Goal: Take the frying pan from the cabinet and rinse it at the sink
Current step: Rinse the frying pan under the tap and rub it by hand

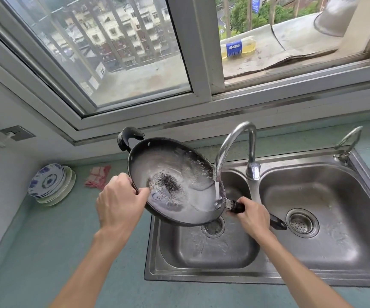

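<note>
Mostly, pan handle [276, 223] inside right hand [254, 216]; left hand [118, 196] partly behind rim [129, 165].

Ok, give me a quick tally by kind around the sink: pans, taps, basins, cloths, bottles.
Frying pan: 1
Taps: 2, large tap and small tap
Basins: 2, left basin and right basin
Cloth: 1
Bottle: 1
Total: 7

Bright window [135, 52] daylight, sharp focus, wide-angle edge bending.
</note>
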Tool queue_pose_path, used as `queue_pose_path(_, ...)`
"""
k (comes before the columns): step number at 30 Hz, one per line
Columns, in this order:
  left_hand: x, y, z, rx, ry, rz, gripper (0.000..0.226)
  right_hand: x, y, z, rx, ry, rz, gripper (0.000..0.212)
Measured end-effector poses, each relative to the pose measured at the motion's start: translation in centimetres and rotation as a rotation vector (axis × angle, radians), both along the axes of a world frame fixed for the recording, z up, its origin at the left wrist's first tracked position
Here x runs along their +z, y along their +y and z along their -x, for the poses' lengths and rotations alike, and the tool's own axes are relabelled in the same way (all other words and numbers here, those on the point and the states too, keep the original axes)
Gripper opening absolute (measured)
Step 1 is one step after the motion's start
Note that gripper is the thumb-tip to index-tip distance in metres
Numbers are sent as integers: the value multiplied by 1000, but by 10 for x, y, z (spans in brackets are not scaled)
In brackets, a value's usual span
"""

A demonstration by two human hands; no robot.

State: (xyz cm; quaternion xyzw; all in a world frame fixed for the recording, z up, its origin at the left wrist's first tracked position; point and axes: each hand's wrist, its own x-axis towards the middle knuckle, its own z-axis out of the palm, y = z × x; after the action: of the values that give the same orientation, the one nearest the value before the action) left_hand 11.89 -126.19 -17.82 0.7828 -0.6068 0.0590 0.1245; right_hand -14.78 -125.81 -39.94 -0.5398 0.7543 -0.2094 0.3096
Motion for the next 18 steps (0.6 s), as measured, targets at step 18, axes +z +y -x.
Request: queue_pose_path(18,-38,-13,-6,46,264,-30,37,-5,100,-10,87,172,-189,55)
